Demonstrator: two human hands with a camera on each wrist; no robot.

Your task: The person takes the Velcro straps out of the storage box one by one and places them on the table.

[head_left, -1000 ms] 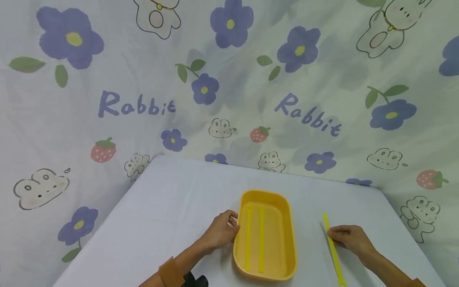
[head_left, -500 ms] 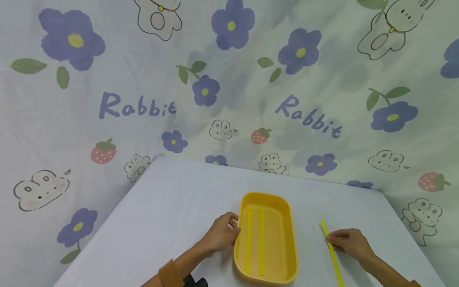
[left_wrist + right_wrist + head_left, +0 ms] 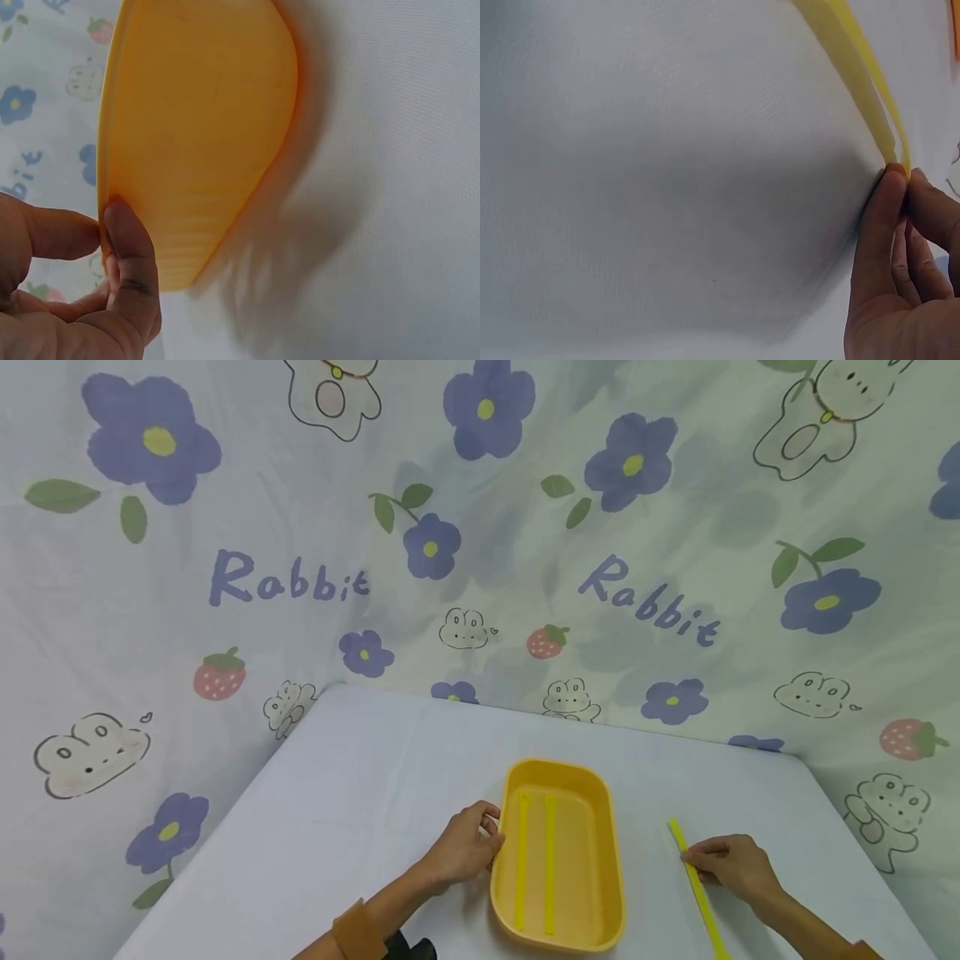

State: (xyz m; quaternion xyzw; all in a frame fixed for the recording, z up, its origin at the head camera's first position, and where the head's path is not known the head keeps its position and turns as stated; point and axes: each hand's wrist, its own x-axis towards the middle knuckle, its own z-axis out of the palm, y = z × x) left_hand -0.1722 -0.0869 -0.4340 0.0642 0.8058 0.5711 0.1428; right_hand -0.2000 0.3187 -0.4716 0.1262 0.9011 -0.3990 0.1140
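A yellow-orange plastic tray (image 3: 588,860) stands on the white table, its long side pointing away from me. Inside it, two flat yellow strips (image 3: 521,860) lie side by side along the left half. My left hand (image 3: 463,843) pinches the tray's left rim; the left wrist view shows a thumb and a finger on either side of the rim (image 3: 105,135). To the right of the tray, my right hand (image 3: 737,864) pinches a third yellow strip (image 3: 701,902) between thumb and fingertips. This strip slants toward me, and its near end runs out of the head view.
A black object (image 3: 408,947) shows partly under my left forearm at the bottom edge. White table cloth (image 3: 390,777) surrounds the tray. A curtain (image 3: 480,585) printed with flowers and rabbits hangs behind the table.
Over the last second my right hand has shifted slightly toward me, and the far end of its strip has moved a little nearer and left. The left hand keeps its hold on the tray.
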